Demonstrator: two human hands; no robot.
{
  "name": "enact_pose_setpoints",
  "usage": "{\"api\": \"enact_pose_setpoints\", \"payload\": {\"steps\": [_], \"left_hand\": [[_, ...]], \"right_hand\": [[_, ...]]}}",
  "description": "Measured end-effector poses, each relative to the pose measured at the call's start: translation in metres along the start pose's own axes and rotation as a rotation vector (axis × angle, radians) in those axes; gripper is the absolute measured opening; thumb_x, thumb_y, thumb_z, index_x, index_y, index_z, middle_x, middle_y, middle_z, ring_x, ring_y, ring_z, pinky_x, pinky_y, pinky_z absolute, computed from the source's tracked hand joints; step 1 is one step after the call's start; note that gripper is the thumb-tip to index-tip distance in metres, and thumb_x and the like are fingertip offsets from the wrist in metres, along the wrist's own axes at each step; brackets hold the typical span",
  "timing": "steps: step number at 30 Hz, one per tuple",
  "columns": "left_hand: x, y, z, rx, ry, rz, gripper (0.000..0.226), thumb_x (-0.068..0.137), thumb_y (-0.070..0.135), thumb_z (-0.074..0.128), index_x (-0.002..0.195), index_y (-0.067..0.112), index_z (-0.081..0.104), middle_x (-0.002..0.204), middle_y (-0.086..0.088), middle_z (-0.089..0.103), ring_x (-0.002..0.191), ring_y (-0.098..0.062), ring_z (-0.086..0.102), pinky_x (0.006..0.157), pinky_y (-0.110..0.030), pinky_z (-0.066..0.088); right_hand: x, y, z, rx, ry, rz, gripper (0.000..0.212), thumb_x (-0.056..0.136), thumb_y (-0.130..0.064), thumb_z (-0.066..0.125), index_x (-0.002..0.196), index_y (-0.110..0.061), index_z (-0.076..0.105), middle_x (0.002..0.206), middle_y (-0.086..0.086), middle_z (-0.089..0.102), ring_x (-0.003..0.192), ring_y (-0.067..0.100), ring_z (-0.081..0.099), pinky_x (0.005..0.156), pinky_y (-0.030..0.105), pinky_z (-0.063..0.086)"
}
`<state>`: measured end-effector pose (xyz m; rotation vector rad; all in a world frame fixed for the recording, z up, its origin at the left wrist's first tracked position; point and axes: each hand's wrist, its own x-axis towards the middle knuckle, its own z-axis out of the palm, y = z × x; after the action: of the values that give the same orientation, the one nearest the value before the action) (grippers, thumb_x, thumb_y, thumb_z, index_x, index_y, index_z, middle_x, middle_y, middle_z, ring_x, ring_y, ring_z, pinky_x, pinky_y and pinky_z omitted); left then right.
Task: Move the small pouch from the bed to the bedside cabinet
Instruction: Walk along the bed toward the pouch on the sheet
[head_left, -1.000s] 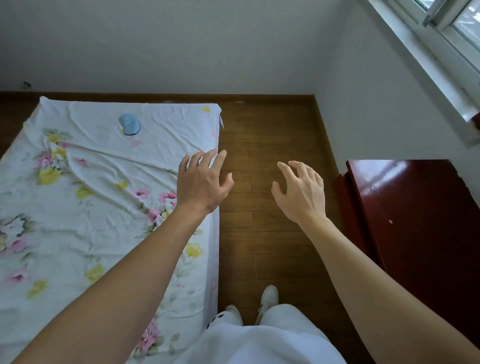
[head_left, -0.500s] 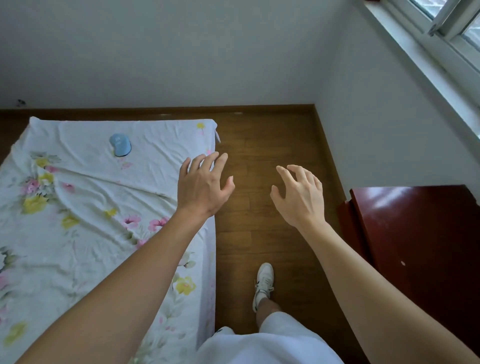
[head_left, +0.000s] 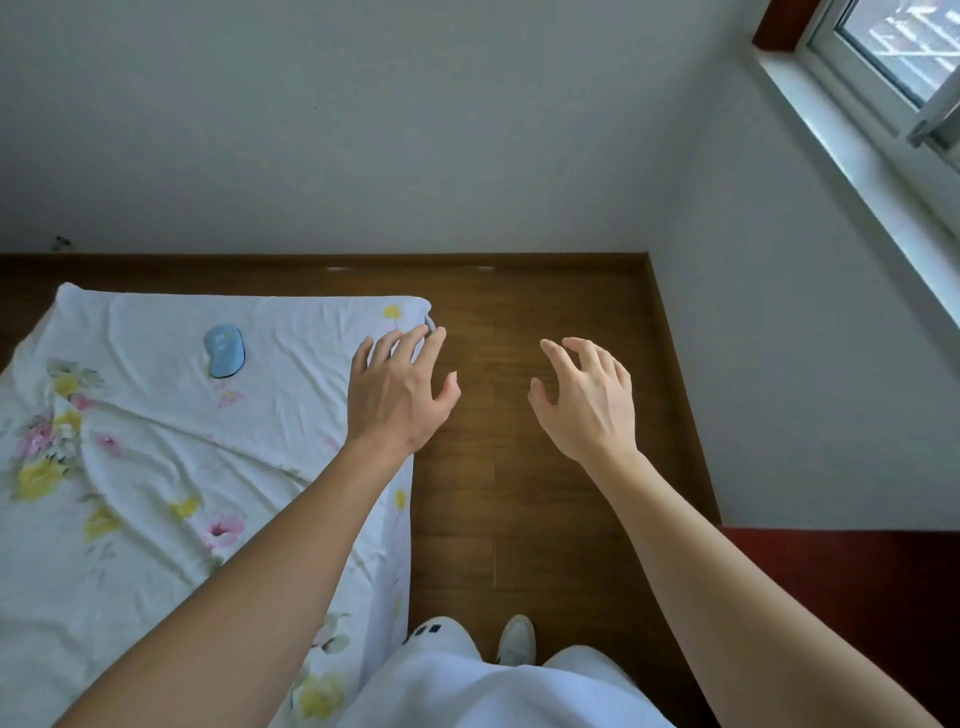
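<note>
Both arms reach further along the bed, left hand and right hand spread, grip empty; pouch untouched near bed's far end, cabinet at right, so pickup not yet begun.

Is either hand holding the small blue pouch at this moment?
No: the small blue pouch lies alone on the bed, while the left hand and right hand are both open and empty.
</note>
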<state>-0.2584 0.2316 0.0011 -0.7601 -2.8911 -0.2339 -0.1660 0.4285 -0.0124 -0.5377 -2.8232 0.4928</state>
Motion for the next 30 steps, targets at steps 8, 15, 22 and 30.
{"api": "enact_pose_setpoints", "payload": {"steps": [8, 15, 22, 30], "left_hand": [[0.079, -0.007, 0.021, 0.012, -0.021, -0.03, 0.054, 0.092, 0.044, 0.048, 0.14, 0.019, 0.051, 0.142, -0.008, 0.059, 0.131, -0.029, 0.051, 0.109, -0.052, 0.039], [0.18, -0.034, 0.054, -0.011, -0.013, -0.032, 0.056, 0.091, 0.046, 0.04, 0.138, 0.018, 0.053, 0.141, -0.009, 0.06, 0.129, -0.03, 0.053, 0.109, -0.052, 0.04], [0.31, -0.082, 0.074, -0.041, 0.009, -0.04, 0.054, 0.089, 0.043, 0.049, 0.136, 0.018, 0.054, 0.139, -0.008, 0.061, 0.127, -0.03, 0.054, 0.11, -0.053, 0.036], [0.428, -0.122, 0.085, -0.033, 0.023, -0.065, 0.055, 0.089, 0.046, 0.044, 0.137, 0.019, 0.054, 0.14, -0.006, 0.061, 0.128, -0.029, 0.053, 0.111, -0.052, 0.036]], "right_hand": [[0.084, 0.014, 0.02, -0.004, -0.045, -0.024, 0.049, 0.093, -0.04, 0.057, 0.139, -0.022, 0.055, 0.144, 0.011, 0.057, 0.135, 0.03, 0.048, 0.114, 0.051, 0.035], [0.191, 0.013, 0.051, -0.042, -0.074, -0.044, 0.05, 0.093, -0.042, 0.056, 0.139, -0.022, 0.054, 0.145, 0.01, 0.056, 0.137, 0.03, 0.046, 0.116, 0.052, 0.034], [0.333, -0.017, 0.076, -0.06, -0.062, -0.059, 0.049, 0.093, -0.041, 0.056, 0.138, -0.023, 0.055, 0.142, 0.01, 0.057, 0.134, 0.029, 0.049, 0.113, 0.049, 0.034], [0.45, -0.033, 0.098, -0.053, -0.07, -0.073, 0.05, 0.092, -0.04, 0.057, 0.138, -0.021, 0.056, 0.142, 0.01, 0.058, 0.134, 0.03, 0.049, 0.112, 0.05, 0.035]]}}
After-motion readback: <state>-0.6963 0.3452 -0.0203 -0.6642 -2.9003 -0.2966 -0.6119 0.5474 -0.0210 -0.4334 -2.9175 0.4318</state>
